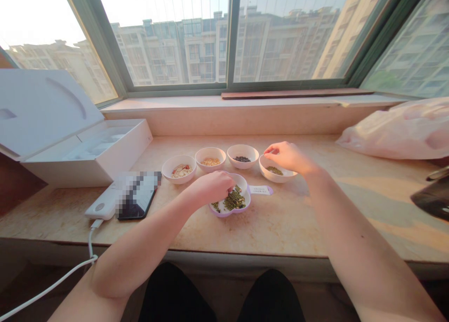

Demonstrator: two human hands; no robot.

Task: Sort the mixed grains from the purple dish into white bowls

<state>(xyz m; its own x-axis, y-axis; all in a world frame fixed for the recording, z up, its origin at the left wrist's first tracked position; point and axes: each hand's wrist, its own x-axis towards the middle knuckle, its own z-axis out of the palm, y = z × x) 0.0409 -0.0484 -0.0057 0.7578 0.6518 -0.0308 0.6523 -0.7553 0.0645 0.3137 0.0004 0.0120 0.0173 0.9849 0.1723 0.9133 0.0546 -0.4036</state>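
My left hand (218,185) reaches into a shallow white bowl with a lilac rim (247,205), its fingers curled together at a mix of small seeds. Most of these are green mung beans (234,199), with a few paler and darker bits among them. At the right, my right hand (286,154) hovers over a white bowl (277,178) that holds some mung beans (274,170). Its thumb and fingers are pinched near the bowl's far left rim. Whatever either hand has between its fingertips is hidden or too small to make out.
More white bowls hold pale flat pieces (181,171), yellowish grains (210,161) and black beans (242,159). A paper label (260,189) lies beside the lilac-rimmed bowl. Left are a phone (142,205), a cabled power bank (102,204) and an open white box (122,146); right, a plastic bag (400,130).
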